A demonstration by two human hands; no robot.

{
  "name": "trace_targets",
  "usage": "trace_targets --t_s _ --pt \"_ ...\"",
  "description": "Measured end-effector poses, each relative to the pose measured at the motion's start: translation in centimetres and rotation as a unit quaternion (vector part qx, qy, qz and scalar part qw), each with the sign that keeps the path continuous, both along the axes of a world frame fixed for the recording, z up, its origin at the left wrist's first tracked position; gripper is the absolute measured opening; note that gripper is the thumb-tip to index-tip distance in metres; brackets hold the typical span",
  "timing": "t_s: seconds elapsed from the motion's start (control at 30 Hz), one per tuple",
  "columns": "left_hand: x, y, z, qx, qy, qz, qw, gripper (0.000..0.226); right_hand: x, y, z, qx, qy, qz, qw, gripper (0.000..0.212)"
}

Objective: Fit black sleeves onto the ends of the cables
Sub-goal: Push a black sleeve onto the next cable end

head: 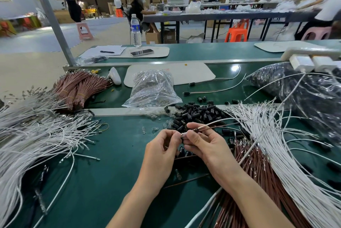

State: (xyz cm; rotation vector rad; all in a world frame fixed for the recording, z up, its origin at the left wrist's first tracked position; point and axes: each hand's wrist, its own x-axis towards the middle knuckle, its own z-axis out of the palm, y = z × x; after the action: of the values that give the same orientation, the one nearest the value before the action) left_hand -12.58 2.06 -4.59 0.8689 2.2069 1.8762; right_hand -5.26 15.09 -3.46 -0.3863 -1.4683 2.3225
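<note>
Two cables (pixel 214 123), one white and one brown, are running from your right hand (pixel 204 146), whose fingers are pinching them near the ends; your left hand (pixel 162 146) is pinching the tip. A heap of black sleeves (pixel 195 113) is lying on the worktop (pixel 110 153) just beyond.

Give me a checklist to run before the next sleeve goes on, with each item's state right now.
1. Cable gripped: the right hand pinches the held cables, one white and one brown; ok.
2. Tip supported: the left hand pinches the metal tip right against the right fingertips; ok.
3. Sleeve ready in the fingers: hidden by the fingers; cannot tell.
4. Sleeve supply: the pile of black sleeves lies just beyond the hands; ok.
5. Tip straight: too small to see; cannot tell.
6. Next cables: the white cables and brown cables lie to the right; ok.
</note>
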Motion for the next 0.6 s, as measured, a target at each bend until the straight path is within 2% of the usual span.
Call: trace_targets --t_s 0.3,0.6 --pt "-0.06 -0.05 0.18 -0.001 -0.026 0.000 1.000 0.017 -0.04 0.18 -0.31 0.035 -0.014 -0.002 0.999 0.045" --pt "-0.19 0.03 0.09 -0.002 -0.033 -0.002 0.999 0.018 -0.07 0.33 -0.59 0.067 -0.026 0.003 0.997 0.041"
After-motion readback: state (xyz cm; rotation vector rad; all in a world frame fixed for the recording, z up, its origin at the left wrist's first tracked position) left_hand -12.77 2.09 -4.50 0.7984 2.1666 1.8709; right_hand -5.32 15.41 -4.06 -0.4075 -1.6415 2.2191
